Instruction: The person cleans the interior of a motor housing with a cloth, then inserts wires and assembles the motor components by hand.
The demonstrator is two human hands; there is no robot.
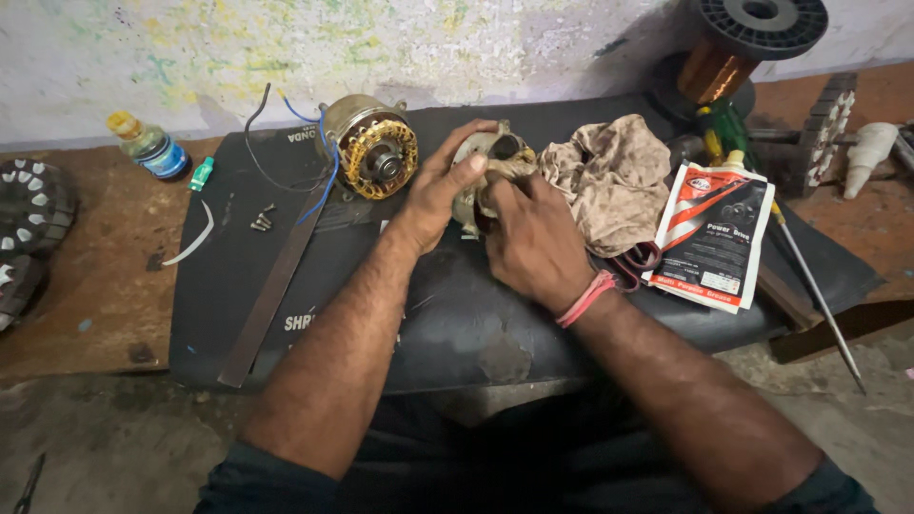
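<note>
My left hand [440, 186] grips the side of a round metal motor housing [487, 150] standing on a black mat [457, 324]. My right hand [535, 238] presses a corner of a dirty beige rag [609, 176] against the front of the housing. A pink band sits on my right wrist. To the left of my hands, a motor stator with yellow-wrapped copper windings [373, 145] rests on the mat, its blue and black wires trailing left.
A flat metal strip [271, 290], small screws [261, 221], a plastic bottle [149, 146] and a green clip [201, 173] lie left. Right: a white, red and black grease pouch [714, 233], a long screwdriver [819, 305], a copper wire spool [738, 43] and a white tube [868, 152].
</note>
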